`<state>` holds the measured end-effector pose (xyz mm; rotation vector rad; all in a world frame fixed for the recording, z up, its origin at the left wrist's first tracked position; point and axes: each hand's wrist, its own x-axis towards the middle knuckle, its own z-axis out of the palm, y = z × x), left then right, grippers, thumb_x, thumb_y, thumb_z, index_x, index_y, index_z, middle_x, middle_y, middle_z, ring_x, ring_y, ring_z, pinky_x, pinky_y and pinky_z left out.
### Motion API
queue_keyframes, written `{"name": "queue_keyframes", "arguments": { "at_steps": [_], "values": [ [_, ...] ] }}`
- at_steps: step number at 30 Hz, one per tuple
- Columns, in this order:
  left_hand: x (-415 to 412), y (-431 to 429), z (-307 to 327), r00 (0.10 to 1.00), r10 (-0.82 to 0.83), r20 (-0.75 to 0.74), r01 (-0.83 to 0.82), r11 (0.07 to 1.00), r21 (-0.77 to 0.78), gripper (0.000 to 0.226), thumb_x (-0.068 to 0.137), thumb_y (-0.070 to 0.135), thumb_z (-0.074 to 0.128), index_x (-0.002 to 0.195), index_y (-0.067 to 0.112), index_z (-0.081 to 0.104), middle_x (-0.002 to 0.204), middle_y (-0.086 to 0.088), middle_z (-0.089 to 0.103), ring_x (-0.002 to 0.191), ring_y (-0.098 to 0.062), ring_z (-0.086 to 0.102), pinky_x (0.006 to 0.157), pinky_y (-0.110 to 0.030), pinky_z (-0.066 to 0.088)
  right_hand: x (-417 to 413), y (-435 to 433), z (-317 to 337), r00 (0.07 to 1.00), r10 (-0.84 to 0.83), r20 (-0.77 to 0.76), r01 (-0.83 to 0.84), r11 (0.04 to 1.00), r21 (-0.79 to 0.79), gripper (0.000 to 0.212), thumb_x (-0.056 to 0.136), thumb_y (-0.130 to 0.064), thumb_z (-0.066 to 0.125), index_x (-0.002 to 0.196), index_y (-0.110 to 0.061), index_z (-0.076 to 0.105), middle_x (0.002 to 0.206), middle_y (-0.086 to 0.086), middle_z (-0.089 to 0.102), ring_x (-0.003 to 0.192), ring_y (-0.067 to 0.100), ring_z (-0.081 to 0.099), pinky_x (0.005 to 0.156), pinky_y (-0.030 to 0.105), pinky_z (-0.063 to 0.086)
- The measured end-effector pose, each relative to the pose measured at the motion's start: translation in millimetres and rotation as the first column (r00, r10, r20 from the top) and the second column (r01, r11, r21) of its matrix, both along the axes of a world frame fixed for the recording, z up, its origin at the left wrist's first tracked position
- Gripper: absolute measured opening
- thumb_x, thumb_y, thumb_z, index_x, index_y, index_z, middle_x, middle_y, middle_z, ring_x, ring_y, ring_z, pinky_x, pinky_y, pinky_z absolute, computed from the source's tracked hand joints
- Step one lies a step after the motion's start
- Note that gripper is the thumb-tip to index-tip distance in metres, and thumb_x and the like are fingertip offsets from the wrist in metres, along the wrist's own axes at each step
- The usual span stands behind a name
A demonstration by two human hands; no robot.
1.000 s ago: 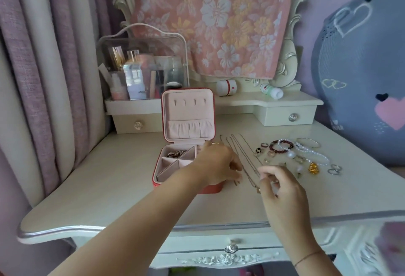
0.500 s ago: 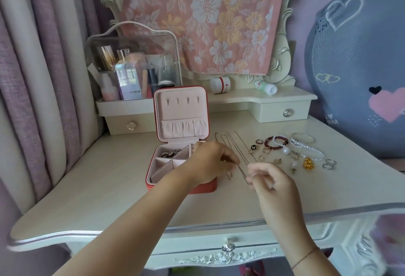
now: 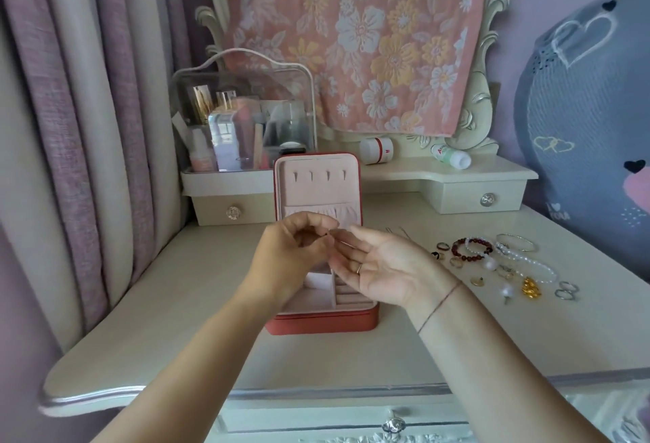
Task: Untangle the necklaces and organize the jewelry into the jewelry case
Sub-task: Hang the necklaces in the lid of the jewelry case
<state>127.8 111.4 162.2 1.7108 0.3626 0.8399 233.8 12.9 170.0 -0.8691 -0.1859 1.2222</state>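
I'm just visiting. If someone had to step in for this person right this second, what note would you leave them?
Left hand: raised, pinching what looks like a thin chain.
Right hand: open, palm up, under that chain.
Jewelry case: open on the table, below both hands. The compartments in view look unfilled; the others are hidden.
Done: one chain is lifted off the table.
Left: straighten and store this chain, then the other chains, bracelets, rings and gold charm lying right of the case.

Clear cosmetics box [image 3: 242, 119], white jar [image 3: 376, 150], tipped bottle [image 3: 452, 157] (all on shelf [image 3: 397, 175]), floral cloth [image 3: 358, 38]
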Motion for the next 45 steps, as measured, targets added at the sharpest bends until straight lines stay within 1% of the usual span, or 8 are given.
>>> {"name": "queue_keyframes", "arguments": {
  "at_steps": [6, 11, 17, 21, 25, 30, 39, 45],
  "values": [
    [-15, 19, -11, 0.994, 0.035, -0.105, -0.034, 0.999, 0.014, 0.029, 0.085, -0.011, 0.062, 0.088, 0.016, 0.069, 0.073, 0.007, 0.059, 0.058, -0.002, 0.053, 0.055, -0.010, 0.042, 13, 32, 12, 0.987, -0.022, 0.159, 0.032, 0.998, -0.060, 0.021, 0.099, -0.014, 0.048, 0.091, -0.005, 0.065, 0.075, 0.007, 0.073, 0.075, 0.017, 0.068, 0.056, 0.025, 0.057],
    [-21, 40, -14, 0.970, -0.006, -0.244, 0.003, 1.000, -0.012, 0.032, 0.083, -0.014, 0.057, 0.095, 0.014, 0.068, 0.078, -0.002, 0.057, 0.070, -0.018, 0.051, 0.070, -0.030, 0.047, 27, 43, 26, 0.968, -0.037, 0.247, 0.057, 0.995, -0.078, 0.022, 0.100, -0.016, 0.047, 0.091, -0.007, 0.066, 0.073, 0.004, 0.073, 0.081, 0.015, 0.066, 0.071, 0.027, 0.053],
    [-21, 53, -3, 0.855, -0.111, -0.507, 0.177, 0.981, 0.083, 0.030, 0.086, 0.003, 0.061, 0.091, 0.028, 0.075, 0.072, 0.010, 0.064, 0.068, -0.003, 0.058, 0.067, -0.012, 0.045, 37, 54, 35, 0.934, -0.039, 0.354, 0.048, 0.999, -0.016, 0.020, 0.097, -0.019, 0.052, 0.092, -0.013, 0.071, 0.084, 0.000, 0.073, 0.085, 0.012, 0.065, 0.085, 0.026, 0.048],
    [-2, 57, 5, 0.940, -0.129, -0.315, 0.127, 0.991, -0.026, 0.017, 0.087, 0.023, 0.070, 0.103, 0.023, 0.072, 0.098, 0.006, 0.075, 0.092, -0.003, 0.068, 0.084, -0.013, 0.049, 37, 61, 30, 0.836, 0.024, 0.549, -0.018, 1.000, -0.017, 0.022, 0.096, -0.025, 0.052, 0.093, -0.023, 0.074, 0.097, -0.006, 0.073, 0.094, 0.008, 0.064, 0.091, 0.027, 0.041],
    [21, 67, 15, 0.993, -0.062, -0.101, 0.044, 0.984, -0.174, 0.036, 0.070, 0.035, 0.071, 0.099, 0.013, 0.074, 0.096, -0.003, 0.076, 0.089, -0.010, 0.067, 0.081, -0.020, 0.050, 35, 65, 28, 0.753, 0.036, 0.658, -0.037, 0.999, -0.012, 0.021, 0.096, -0.025, 0.052, 0.099, -0.022, 0.073, 0.096, -0.010, 0.071, 0.082, 0.001, 0.065, 0.083, 0.025, 0.041],
    [41, 69, 18, 0.992, -0.123, 0.021, 0.124, 0.966, -0.227, 0.026, 0.068, 0.025, 0.073, 0.086, 0.007, 0.075, 0.079, -0.008, 0.075, 0.074, -0.011, 0.066, 0.071, -0.016, 0.051, 39, 70, 22, 0.705, 0.010, 0.709, -0.035, 0.999, 0.021, 0.021, 0.095, -0.021, 0.052, 0.099, -0.021, 0.073, 0.096, -0.007, 0.072, 0.090, 0.009, 0.063, 0.091, 0.029, 0.043],
    [50, 73, -7, 0.978, -0.146, 0.147, 0.179, 0.953, -0.245, 0.025, 0.078, 0.020, 0.065, 0.088, -0.002, 0.072, 0.077, -0.011, 0.073, 0.068, -0.017, 0.070, 0.069, -0.022, 0.055, 47, 77, 3, 0.850, -0.091, 0.520, 0.015, 0.989, 0.149, 0.021, 0.094, -0.013, 0.052, 0.095, -0.009, 0.072, 0.076, 0.003, 0.061, 0.061, 0.008, 0.057, 0.083, 0.030, 0.053],
    [48, 75, -5, 0.981, -0.108, 0.159, 0.145, 0.959, -0.244, 0.017, 0.090, 0.014, 0.058, 0.081, 0.008, 0.071, 0.075, -0.008, 0.071, 0.072, -0.016, 0.065, 0.075, -0.024, 0.053, 48, 75, 4, 0.887, -0.120, 0.446, 0.045, 0.984, 0.174, 0.018, 0.090, -0.015, 0.054, 0.094, -0.009, 0.070, 0.083, 0.004, 0.070, 0.074, 0.013, 0.065, 0.080, 0.028, 0.051]
  ]
}}
